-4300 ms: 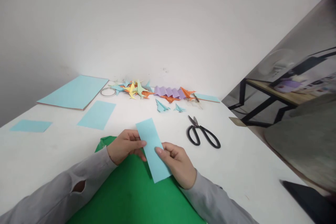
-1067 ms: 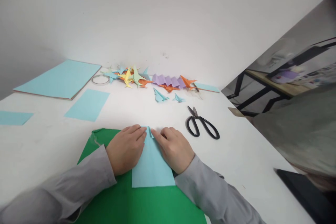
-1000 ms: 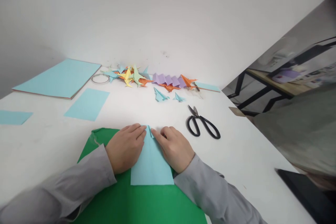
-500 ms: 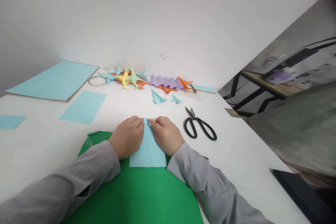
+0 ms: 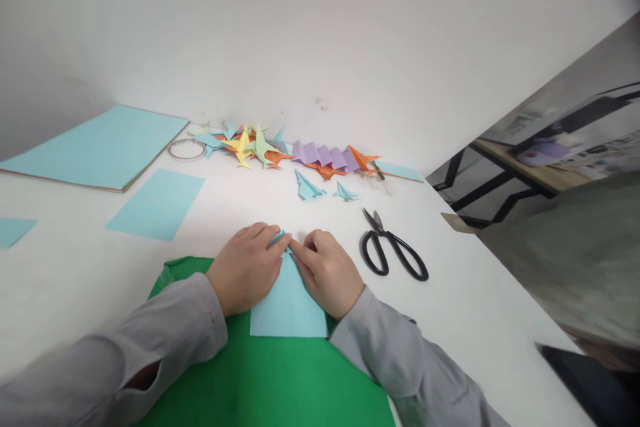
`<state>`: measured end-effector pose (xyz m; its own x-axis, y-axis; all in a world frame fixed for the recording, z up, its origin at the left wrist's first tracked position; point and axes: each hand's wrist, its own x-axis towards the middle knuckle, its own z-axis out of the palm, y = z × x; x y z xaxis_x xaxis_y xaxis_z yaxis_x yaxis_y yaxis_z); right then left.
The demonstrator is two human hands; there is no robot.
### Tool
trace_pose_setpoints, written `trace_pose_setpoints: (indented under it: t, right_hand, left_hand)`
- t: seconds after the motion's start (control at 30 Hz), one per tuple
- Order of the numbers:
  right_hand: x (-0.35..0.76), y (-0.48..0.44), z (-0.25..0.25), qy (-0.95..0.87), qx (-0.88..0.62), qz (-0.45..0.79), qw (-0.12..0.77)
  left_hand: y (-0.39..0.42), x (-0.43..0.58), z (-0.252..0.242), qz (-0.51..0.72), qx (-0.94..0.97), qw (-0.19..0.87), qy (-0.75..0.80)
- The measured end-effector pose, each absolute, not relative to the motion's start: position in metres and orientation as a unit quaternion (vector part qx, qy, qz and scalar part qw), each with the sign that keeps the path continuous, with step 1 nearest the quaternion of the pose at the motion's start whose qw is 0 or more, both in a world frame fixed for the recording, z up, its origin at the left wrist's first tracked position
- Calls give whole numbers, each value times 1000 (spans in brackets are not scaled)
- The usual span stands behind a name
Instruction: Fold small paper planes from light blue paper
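Observation:
A light blue paper strip (image 5: 288,300) lies flat on a green sheet (image 5: 270,380), its far end folded toward a point. My left hand (image 5: 246,268) rests on the strip's left side, fingers closed onto the folded tip. My right hand (image 5: 326,271) presses the right side, its fingertips meeting the left hand's at the tip. Both hands hold the paper down on the white table (image 5: 465,307).
Black scissors (image 5: 393,253) lie right of my hands. Folded paper shapes in several colours (image 5: 285,157) and a tape ring (image 5: 185,149) sit along the wall. Blue sheets (image 5: 155,204) and a blue paper stack (image 5: 97,147) lie at the left. The table edge runs diagonally at right.
Earlier I held the strip lifted as a plain rectangle. Now it lies on the green sheet with its far corners folded in, and my fingertips have closed tighter on the tip.

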<state>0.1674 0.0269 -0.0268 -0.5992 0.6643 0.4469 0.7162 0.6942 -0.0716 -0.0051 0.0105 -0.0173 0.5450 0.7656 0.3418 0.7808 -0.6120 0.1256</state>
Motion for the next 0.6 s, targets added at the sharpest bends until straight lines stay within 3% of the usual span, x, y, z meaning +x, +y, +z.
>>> trace_pose_setpoints:
  t: [0.6]
  right_hand:
    - [176,27,-32,-886,-337,-27,316]
  left_hand:
    - [9,-5,-15,-157,-883,18,-442]
